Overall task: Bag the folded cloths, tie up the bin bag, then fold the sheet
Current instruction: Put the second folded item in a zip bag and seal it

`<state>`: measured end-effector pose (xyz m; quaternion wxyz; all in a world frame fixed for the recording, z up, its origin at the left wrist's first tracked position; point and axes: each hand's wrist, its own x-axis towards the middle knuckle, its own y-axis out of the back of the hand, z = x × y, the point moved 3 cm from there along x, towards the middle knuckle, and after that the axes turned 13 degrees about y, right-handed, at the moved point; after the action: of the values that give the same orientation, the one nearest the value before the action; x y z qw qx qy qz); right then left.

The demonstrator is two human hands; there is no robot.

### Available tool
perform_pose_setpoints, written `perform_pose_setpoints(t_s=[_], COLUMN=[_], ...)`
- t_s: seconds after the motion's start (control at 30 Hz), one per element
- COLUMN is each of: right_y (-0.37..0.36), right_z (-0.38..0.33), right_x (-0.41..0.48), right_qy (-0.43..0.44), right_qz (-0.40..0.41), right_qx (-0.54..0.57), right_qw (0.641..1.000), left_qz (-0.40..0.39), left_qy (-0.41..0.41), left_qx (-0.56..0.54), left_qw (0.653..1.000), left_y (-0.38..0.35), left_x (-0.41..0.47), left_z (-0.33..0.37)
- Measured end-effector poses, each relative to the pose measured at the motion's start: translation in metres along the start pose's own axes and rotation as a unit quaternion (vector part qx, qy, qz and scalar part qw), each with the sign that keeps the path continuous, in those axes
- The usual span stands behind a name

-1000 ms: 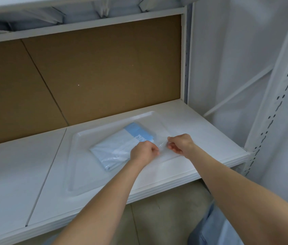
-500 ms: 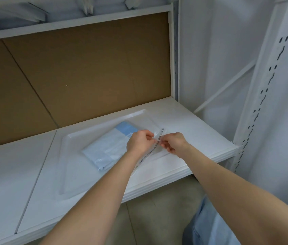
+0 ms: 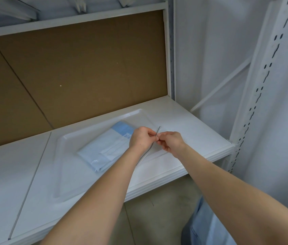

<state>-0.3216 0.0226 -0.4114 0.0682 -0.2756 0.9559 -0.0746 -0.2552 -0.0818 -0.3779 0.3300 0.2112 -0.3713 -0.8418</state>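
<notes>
Cloths, pale blue and folded flat [image 3: 109, 147], sit inside a clear plastic zip bag [image 3: 72, 174] on the white shelf [image 3: 192, 124], just left of both your hands. Your left hand [image 3: 140, 138] and right hand [image 3: 170, 141] each pinch the bag's thin dark zip strip [image 3: 157, 130], fingertips nearly touching. That strip runs near-to-far between them, so next pinch likely travels along it, neither hand nearer.

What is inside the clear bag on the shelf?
A folded pale blue cloth lies flat inside the clear bag. The left hand hides its right edge, so any further cloths there cannot be seen.
</notes>
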Motion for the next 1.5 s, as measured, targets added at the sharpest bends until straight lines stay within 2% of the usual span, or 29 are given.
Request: perform_pose_setpoints(t_s=[0.37, 0.77, 0.9, 1.13, 1.23, 1.4, 1.5], right_y=[0.0, -0.002, -0.004, -0.003, -0.005, -0.008, -0.008], right_z=[-0.001, -0.001, -0.002, -0.006, -0.008, -0.009, -0.009], right_x=[0.002, 0.003, 0.002, 0.0, -0.002, -0.006, -0.005], right_qy=[-0.009, -0.007, -0.011, -0.018, -0.01, -0.015, -0.015], right_qz=[0.003, 0.013, 0.022, 0.045, 0.037, 0.039, 0.047], right_qx=[0.021, 0.027, 0.034, -0.024, -0.074, -0.03, -0.012], right_qw=[1.0, 1.0, 0.999, 0.999, 0.997, 0.999, 0.999], left_qz=[0.017, 0.074, 0.074, 0.104, 0.076, -0.01, -0.016], left_qy=[0.026, 0.034, 0.041, 0.065, 0.079, 0.086, 0.084], left_qx=[0.002, 0.064, 0.043, 0.026, 0.021, 0.03, 0.04], left_qw=[1.0, 0.995, 0.996, 0.992, 0.994, 0.996, 0.996], left_y=[0.001, 0.003, 0.003, 0.013, 0.013, 0.005, 0.008], left_x=[-0.002, -0.007, -0.001, 0.006, 0.0, -0.009, -0.012], left_z=[0.006, 0.017, 0.013, 0.004, 0.003, 0.002, -0.005])
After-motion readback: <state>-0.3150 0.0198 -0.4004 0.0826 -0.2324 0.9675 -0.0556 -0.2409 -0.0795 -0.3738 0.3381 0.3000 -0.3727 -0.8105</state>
